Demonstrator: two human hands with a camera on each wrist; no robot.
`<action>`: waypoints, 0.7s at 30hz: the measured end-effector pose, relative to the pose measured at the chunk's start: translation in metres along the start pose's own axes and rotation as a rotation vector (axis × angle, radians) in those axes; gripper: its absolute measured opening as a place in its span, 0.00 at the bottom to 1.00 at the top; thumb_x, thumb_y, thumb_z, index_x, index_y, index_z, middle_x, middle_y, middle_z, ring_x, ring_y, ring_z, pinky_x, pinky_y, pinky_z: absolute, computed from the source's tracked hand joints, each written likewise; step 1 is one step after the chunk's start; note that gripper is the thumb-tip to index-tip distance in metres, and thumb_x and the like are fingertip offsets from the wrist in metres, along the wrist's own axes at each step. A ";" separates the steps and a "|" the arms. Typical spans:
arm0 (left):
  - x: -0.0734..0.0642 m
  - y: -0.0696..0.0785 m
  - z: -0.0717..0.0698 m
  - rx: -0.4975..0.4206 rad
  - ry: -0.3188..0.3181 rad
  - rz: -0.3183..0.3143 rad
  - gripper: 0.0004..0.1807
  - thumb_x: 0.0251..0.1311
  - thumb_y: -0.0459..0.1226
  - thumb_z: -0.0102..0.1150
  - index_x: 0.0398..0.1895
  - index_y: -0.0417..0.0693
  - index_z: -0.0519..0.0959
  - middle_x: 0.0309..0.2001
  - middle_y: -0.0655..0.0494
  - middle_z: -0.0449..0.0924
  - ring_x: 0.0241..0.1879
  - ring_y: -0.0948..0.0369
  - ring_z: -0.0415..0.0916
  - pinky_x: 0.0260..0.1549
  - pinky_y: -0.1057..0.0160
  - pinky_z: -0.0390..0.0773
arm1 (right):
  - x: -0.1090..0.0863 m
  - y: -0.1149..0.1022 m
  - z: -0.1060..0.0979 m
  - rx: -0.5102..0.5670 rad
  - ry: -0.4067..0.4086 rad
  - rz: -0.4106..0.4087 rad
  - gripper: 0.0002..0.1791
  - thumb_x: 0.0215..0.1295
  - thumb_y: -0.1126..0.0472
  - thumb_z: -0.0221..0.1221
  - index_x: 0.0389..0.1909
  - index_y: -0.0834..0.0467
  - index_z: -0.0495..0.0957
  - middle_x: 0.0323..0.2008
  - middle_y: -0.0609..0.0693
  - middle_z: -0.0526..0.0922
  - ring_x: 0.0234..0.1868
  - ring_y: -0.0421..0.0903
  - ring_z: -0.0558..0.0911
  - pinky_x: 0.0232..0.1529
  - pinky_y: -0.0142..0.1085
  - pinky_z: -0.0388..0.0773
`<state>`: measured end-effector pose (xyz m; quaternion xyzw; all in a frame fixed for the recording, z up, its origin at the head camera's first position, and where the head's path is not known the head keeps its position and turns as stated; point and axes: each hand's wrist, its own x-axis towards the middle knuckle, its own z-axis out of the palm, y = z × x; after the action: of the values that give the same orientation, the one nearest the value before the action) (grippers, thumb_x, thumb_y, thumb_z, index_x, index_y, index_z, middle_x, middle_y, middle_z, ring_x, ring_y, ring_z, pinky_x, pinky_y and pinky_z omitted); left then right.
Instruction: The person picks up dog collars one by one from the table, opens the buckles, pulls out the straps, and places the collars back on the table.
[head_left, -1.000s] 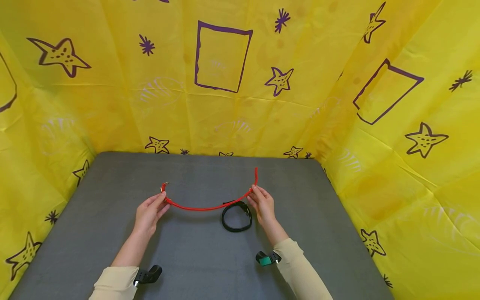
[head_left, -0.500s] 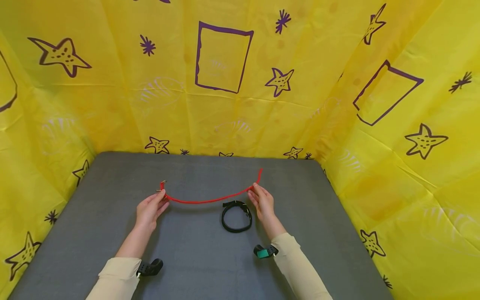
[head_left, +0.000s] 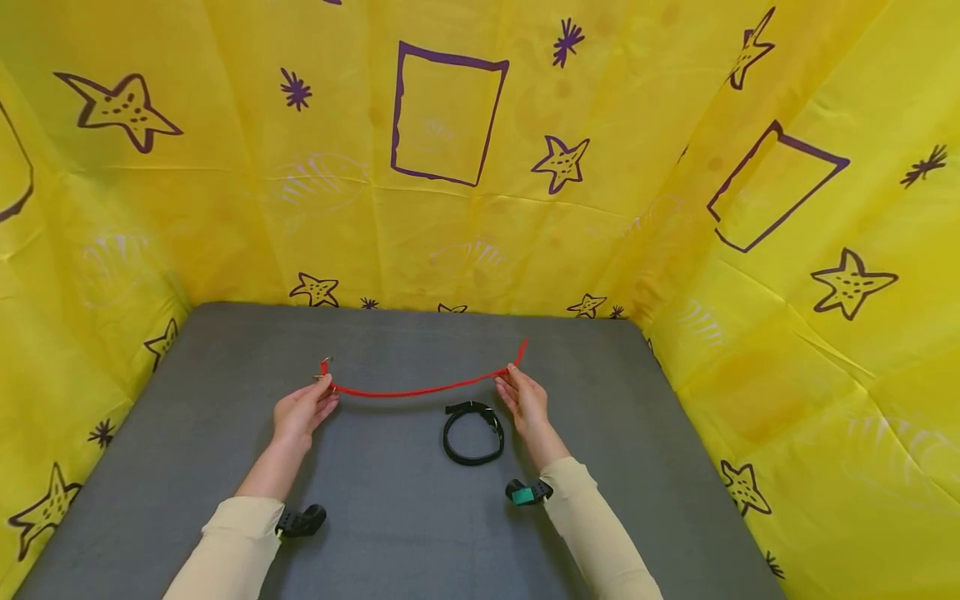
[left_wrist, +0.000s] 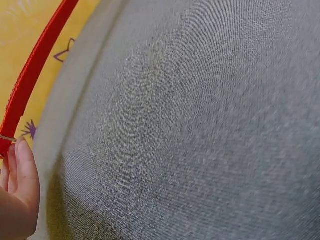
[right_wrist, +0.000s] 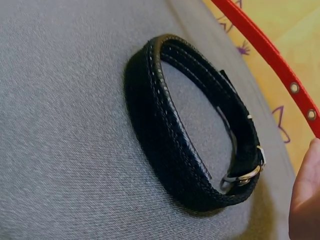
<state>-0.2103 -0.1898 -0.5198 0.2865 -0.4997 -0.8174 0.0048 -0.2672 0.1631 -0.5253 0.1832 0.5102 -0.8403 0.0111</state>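
Observation:
A red collar (head_left: 405,393) with metal eyelets and a buckle is stretched between both hands above the table, sagging slightly in the middle. My left hand (head_left: 302,411) pinches it near the buckle end, where metal fittings stick up past the fingertips. Toward the holed end, my right hand (head_left: 527,406) pinches the strap, and its free tip points up and away. In the right wrist view two eyelets show on the red strap (right_wrist: 280,62) just before the fingers. A black collar (right_wrist: 160,120), buckled into a ring, lies on the table below and left of the right hand.
The grey cloth-covered table (head_left: 405,517) runs back to a yellow curtain (head_left: 330,217) printed with starfish, which also closes in both sides. Each forearm wears a dark wrist camera, one at the left cuff (head_left: 302,521) and one at the right cuff (head_left: 528,493).
The red collar has been raised away from me and drawn straighter, so it now passes beyond the black collar instead of crossing it. Both hands have shifted slightly forward. The black collar stays put.

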 end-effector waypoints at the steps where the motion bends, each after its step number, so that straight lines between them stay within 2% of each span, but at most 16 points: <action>1: 0.001 0.000 0.000 -0.002 0.001 -0.003 0.06 0.59 0.39 0.68 0.30 0.50 0.80 0.24 0.62 0.83 0.27 0.67 0.82 0.41 0.66 0.81 | 0.001 0.000 0.000 -0.006 0.000 0.006 0.18 0.69 0.62 0.59 0.53 0.71 0.74 0.29 0.50 0.85 0.31 0.41 0.85 0.39 0.31 0.82; 6: 0.005 0.002 0.001 0.012 0.022 -0.015 0.06 0.60 0.38 0.67 0.32 0.49 0.79 0.24 0.61 0.83 0.27 0.67 0.83 0.42 0.64 0.81 | 0.007 0.001 -0.001 -0.040 0.011 0.023 0.20 0.69 0.62 0.59 0.54 0.72 0.73 0.28 0.49 0.85 0.29 0.40 0.85 0.36 0.30 0.82; 11: 0.009 0.003 0.003 0.060 0.056 -0.030 0.12 0.59 0.39 0.67 0.41 0.44 0.77 0.24 0.62 0.83 0.28 0.67 0.83 0.41 0.64 0.81 | 0.012 0.004 -0.003 -0.068 0.019 0.031 0.20 0.69 0.63 0.58 0.55 0.73 0.73 0.28 0.49 0.85 0.29 0.40 0.86 0.34 0.29 0.81; 15: 0.012 0.003 0.003 0.106 0.075 -0.029 0.15 0.61 0.38 0.66 0.45 0.40 0.75 0.23 0.62 0.82 0.27 0.67 0.83 0.39 0.64 0.81 | 0.014 0.005 -0.004 -0.090 0.035 0.050 0.13 0.68 0.63 0.60 0.47 0.69 0.78 0.27 0.50 0.85 0.27 0.40 0.85 0.33 0.29 0.81; 18: 0.015 0.003 0.005 0.127 0.078 -0.025 0.14 0.61 0.38 0.65 0.44 0.39 0.75 0.22 0.61 0.82 0.25 0.67 0.82 0.37 0.65 0.82 | 0.016 0.005 -0.004 -0.097 0.043 0.061 0.07 0.67 0.63 0.61 0.38 0.64 0.80 0.25 0.50 0.85 0.25 0.40 0.85 0.32 0.29 0.81; 21: 0.017 0.004 0.007 0.138 0.081 -0.025 0.13 0.61 0.37 0.66 0.42 0.39 0.76 0.21 0.60 0.82 0.23 0.67 0.82 0.35 0.66 0.82 | 0.020 0.005 -0.004 -0.097 0.047 0.067 0.06 0.67 0.64 0.60 0.34 0.63 0.81 0.24 0.51 0.85 0.24 0.40 0.85 0.30 0.29 0.81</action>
<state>-0.2290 -0.1914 -0.5226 0.3253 -0.5508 -0.7686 -0.0048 -0.2835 0.1673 -0.5375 0.2191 0.5442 -0.8091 0.0364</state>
